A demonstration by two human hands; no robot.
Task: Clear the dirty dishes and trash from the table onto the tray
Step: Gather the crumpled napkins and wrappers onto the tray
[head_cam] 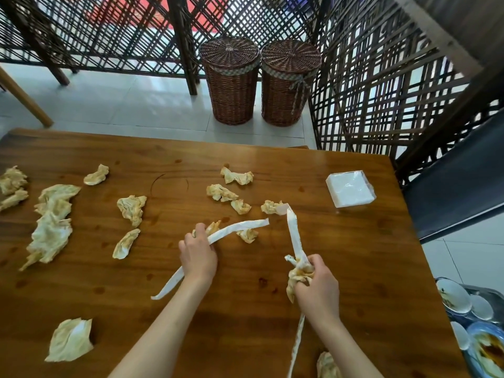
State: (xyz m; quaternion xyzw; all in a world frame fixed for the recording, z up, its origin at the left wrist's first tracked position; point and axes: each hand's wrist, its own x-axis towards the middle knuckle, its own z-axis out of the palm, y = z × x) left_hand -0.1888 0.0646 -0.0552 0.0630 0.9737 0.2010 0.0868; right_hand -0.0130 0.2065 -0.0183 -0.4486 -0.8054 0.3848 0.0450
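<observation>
A: Napkins (132, 208), stained and crumpled, lie all over the counter (245, 309). And the hands?
B: The left hand (197, 257) grips a white strip (234, 230); the right hand (317, 287) clutches a wad (296, 276) and another strip.
A: The tray (488, 291)?
B: Beyond the counter's right edge, holding dirty dishes (454, 296).

Both forearms extended forward; left hand (197, 257) fisted knuckles-up, gripping; right hand (316, 289) clenched, gripping too.
</observation>
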